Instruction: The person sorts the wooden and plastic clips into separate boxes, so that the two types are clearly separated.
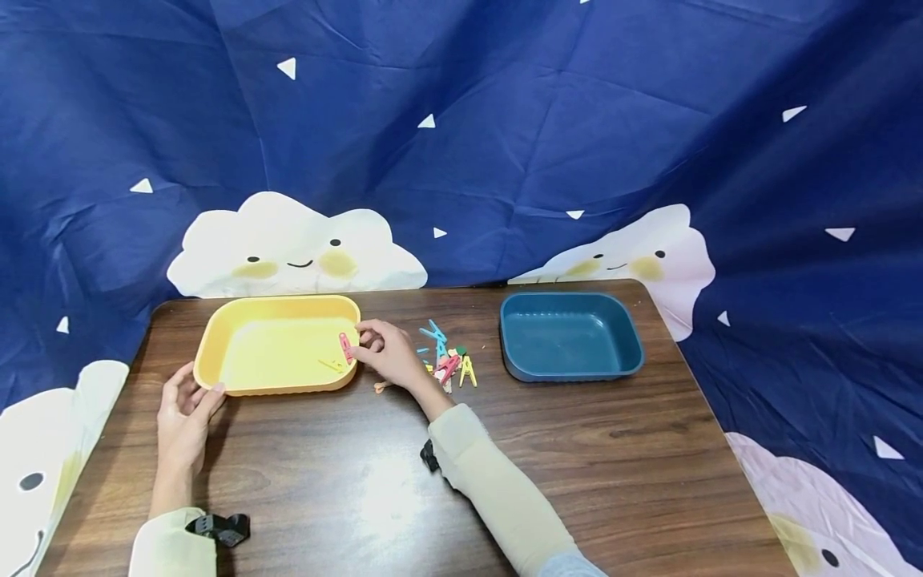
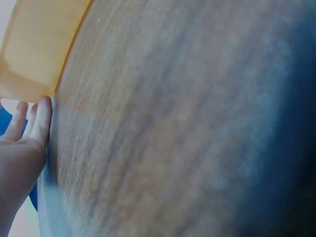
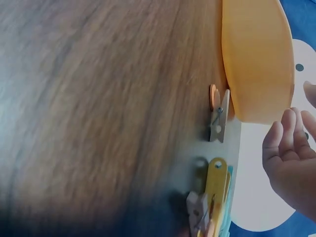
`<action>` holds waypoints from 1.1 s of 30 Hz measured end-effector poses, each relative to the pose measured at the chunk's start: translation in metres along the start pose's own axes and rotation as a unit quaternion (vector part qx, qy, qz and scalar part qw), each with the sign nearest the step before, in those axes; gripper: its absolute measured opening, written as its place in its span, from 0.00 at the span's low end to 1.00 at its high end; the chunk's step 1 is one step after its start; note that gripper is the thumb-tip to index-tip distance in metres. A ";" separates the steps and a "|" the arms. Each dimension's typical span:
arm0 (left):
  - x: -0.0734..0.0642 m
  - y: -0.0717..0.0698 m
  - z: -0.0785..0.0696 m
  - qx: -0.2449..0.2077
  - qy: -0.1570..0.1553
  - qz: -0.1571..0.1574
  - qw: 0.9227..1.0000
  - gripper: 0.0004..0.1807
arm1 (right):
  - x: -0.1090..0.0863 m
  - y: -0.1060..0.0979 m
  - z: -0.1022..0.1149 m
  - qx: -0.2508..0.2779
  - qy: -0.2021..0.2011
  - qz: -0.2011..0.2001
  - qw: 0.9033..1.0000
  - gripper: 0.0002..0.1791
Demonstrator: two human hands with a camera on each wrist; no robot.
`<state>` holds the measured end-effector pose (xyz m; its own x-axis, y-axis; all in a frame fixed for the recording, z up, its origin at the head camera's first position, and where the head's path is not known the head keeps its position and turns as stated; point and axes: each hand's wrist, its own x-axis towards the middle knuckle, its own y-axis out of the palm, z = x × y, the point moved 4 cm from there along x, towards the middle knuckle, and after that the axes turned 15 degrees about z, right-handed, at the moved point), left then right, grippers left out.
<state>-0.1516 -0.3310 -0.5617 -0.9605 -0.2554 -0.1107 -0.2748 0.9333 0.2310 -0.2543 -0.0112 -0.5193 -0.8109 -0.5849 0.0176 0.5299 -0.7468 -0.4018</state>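
My left hand [image 1: 183, 409] holds the near left corner of a yellow tray [image 1: 277, 388], thumb at the front wall and fingers along the end wall. Over the tray's right rim reaches my right hand [image 1: 389, 353], its thumb and fingers apart in the right wrist view. A pink clothespin [image 1: 345, 347] shows right at its thumb tip, inside the tray's outline. Beside that lies a yellow clothespin [image 1: 332, 366] on the tray floor. A loose pile of clothespins [image 1: 447, 367] in blue, pink, yellow and other colours is on the table to the right of the hand.
A dark blue tray [image 1: 570, 336] stands on the wooden table [image 1: 613, 449] to the right of the pile. Near the yellow tray's right end lie a pale clothespin [image 3: 220, 118] and an orange one [image 3: 213, 96]. A blue cloth [image 1: 476, 144] hangs behind the table.
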 end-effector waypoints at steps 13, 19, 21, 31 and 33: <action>0.000 0.001 -0.001 -0.013 0.017 0.011 1.000 0.33 | -0.009 -0.013 -0.006 0.003 -0.007 -0.008 1.000 0.24; 0.000 0.001 -0.001 0.003 0.014 0.014 1.000 0.33 | -0.015 -0.023 -0.014 0.004 0.015 -0.014 1.000 0.24; 0.000 0.001 -0.001 0.004 0.013 0.014 1.000 0.33 | -0.017 -0.027 -0.016 0.005 0.019 -0.020 1.000 0.24; 0.000 0.001 0.000 -0.004 0.003 0.009 1.000 0.33 | -0.024 -0.042 -0.023 0.007 0.035 -0.053 0.998 0.25; -0.001 0.001 0.000 -0.007 0.003 0.007 1.000 0.33 | -0.025 -0.045 -0.026 0.004 0.037 -0.063 0.997 0.25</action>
<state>-0.1506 -0.3297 -0.5618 -0.9646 -0.2436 -0.1007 -0.2614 0.9331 0.2468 -0.2638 0.0454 -0.5257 -0.8876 -0.4606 -0.0007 0.4239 -0.8162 -0.3926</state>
